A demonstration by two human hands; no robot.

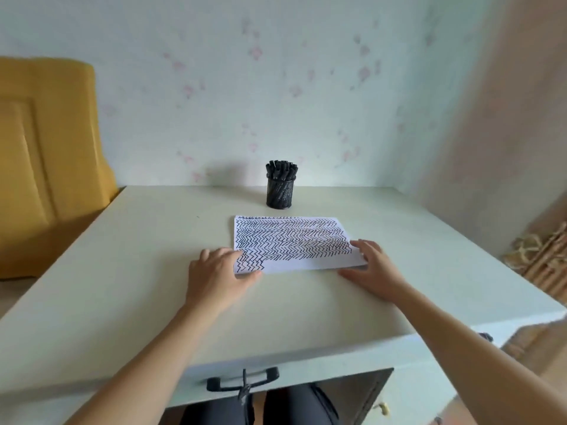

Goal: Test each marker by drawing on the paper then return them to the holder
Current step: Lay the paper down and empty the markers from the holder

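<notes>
Only the holder (279, 194) stands on the table (306, 302) behind the paper (291, 243).

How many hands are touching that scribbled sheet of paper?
2. The left hand rests on the paper at its near left corner; the right hand rests at its near right corner. Neither holds a marker.

Soft, even daylight; a faint shadow falls left of the holder (279, 191) on the wall. Edges bend and blur.
</notes>
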